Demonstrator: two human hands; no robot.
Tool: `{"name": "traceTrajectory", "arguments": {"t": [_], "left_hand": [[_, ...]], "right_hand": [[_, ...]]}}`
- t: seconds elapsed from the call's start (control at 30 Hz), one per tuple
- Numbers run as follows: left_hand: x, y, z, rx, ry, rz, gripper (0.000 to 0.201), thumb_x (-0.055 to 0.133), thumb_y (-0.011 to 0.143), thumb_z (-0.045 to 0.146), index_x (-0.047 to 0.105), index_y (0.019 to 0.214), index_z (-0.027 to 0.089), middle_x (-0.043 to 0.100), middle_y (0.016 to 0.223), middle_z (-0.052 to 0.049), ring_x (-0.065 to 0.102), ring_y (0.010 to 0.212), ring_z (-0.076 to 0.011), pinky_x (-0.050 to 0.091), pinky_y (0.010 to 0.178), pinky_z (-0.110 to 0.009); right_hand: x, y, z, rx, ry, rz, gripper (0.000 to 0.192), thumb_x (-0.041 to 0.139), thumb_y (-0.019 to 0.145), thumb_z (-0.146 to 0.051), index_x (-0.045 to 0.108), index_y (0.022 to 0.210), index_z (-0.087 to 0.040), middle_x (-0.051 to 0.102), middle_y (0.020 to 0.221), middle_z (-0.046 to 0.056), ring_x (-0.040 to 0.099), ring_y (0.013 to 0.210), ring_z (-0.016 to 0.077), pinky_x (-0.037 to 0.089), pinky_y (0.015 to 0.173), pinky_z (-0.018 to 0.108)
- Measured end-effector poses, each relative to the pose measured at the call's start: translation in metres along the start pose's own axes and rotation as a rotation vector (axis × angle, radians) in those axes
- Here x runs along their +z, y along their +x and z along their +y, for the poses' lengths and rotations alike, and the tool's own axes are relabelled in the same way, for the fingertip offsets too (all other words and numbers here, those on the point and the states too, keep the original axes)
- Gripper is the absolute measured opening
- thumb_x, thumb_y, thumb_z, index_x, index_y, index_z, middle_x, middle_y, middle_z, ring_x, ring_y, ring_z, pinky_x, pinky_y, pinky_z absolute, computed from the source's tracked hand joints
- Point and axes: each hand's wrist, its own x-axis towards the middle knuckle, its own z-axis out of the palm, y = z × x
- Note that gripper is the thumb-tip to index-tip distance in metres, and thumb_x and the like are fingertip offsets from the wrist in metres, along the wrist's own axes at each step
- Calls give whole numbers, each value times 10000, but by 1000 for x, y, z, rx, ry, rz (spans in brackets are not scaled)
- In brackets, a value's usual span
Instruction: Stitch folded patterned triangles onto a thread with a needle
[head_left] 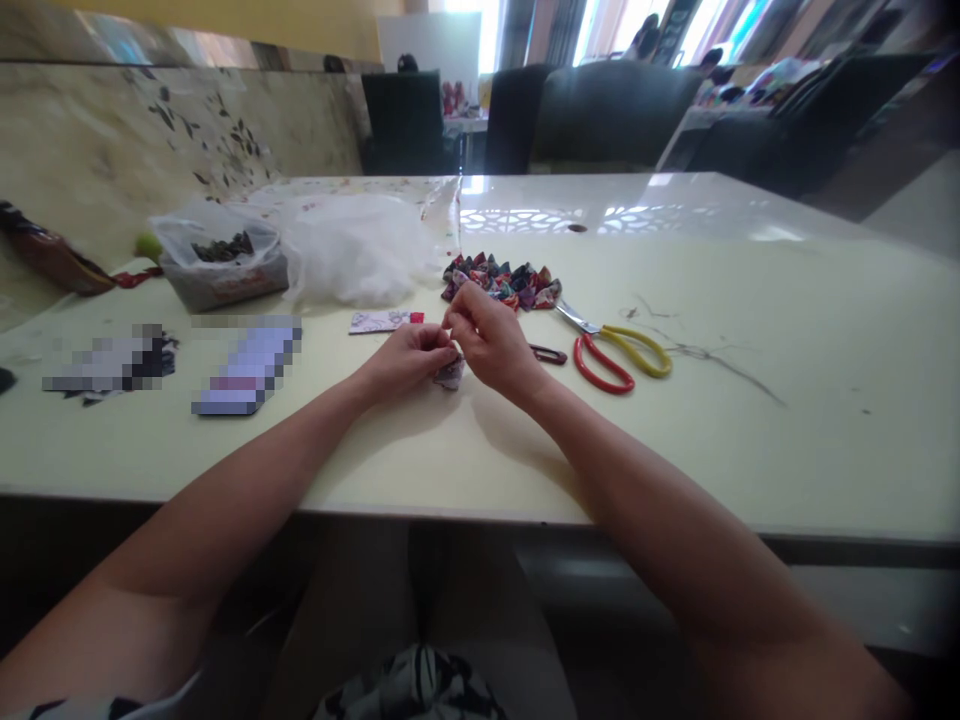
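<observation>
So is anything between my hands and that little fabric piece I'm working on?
Nothing visible. Both the left hand and right hand already pinch the fabric piece; the scissors lie apart, to the right.

Scissors (619, 352) block rightward; bare table (787, 440) beyond.

Both hands, left (409, 358) and right (491, 345), pinch fabric piece (451, 374) on table (750, 420); scissors (615, 350) right, fabric pile (501, 280) behind.

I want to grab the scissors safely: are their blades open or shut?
Shut. The scissors lie flat on the table right of the hands, blades together in one narrow point, red and yellow handles close.
</observation>
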Motion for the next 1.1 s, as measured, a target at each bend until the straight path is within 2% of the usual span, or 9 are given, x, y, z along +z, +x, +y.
{"name": "traceTrajectory", "arguments": {"t": [0.1, 0.27, 0.37, 0.5, 0.7, 0.87, 0.97, 1.1], "left_hand": [[4, -1, 1, -51, -59, 10, 259, 883, 738, 320, 689, 716, 149, 610, 627, -9, 516, 566, -107, 390, 551, -246], [1, 0, 3, -33, -200, 101, 279, 891, 732, 343, 684, 697, 158, 615, 642, -6, 537, 576, -104, 450, 581, -246], [-2, 1, 3, -36, -230, 140, 301, 905, 721, 359, 685, 710, 154, 646, 684, -12, 557, 596, -101, 461, 602, -239], [-3, 1, -1, -17, -186, 113, 360, 927, 704, 426, 697, 724, 150, 641, 666, -12, 547, 590, -101, 438, 599, -240], [-1, 2, -3, 11, -135, 116, 411, 937, 674, 479, 691, 712, 152, 624, 656, -7, 534, 595, -102, 428, 604, -245], [2, 1, 2, 75, -63, 122, 408, 929, 675, 467, 655, 664, 164, 587, 617, 10, 508, 576, -105, 423, 586, -254], [3, 0, 4, 101, -39, 136, 351, 892, 715, 405, 646, 653, 163, 588, 626, 6, 518, 579, -105, 431, 587, -254], [4, 0, 0, 96, 26, 98, 276, 857, 742, 336, 659, 665, 161, 606, 612, -4, 526, 572, -114, 411, 561, -252]], "right_hand": [[-1, -1, -2, -4, 44, 37, 171, 491, 960, -169, 447, 812, -243, 565, 791, 17, 520, 769, 173, 393, 740, 330], [-1, 0, 1, 41, 115, 135, 117, 541, 978, -240, 503, 867, -239, 576, 804, 13, 520, 770, 172, 424, 771, 328], [1, 2, 5, 57, 111, 84, 83, 586, 942, -227, 550, 868, -229, 588, 798, 12, 530, 779, 176, 426, 772, 326], [2, 4, 9, 18, 41, -27, 171, 571, 854, -114, 519, 730, -219, 579, 798, 19, 543, 807, 180, 421, 790, 324], [0, 3, 6, -20, -20, -80, 174, 528, 865, -115, 480, 735, -220, 561, 822, 33, 527, 781, 180, 397, 752, 322], [3, 1, 1, -107, -95, -62, 198, 492, 892, -122, 421, 744, -233, 563, 857, 50, 503, 798, 187, 366, 730, 323], [3, 1, -1, -126, -94, -45, 233, 486, 905, -114, 381, 740, -241, 549, 825, 43, 495, 796, 187, 376, 743, 324], [2, -1, -5, -142, -52, -21, 245, 494, 897, -77, 390, 752, -243, 541, 797, 27, 502, 779, 181, 391, 748, 332]]}}
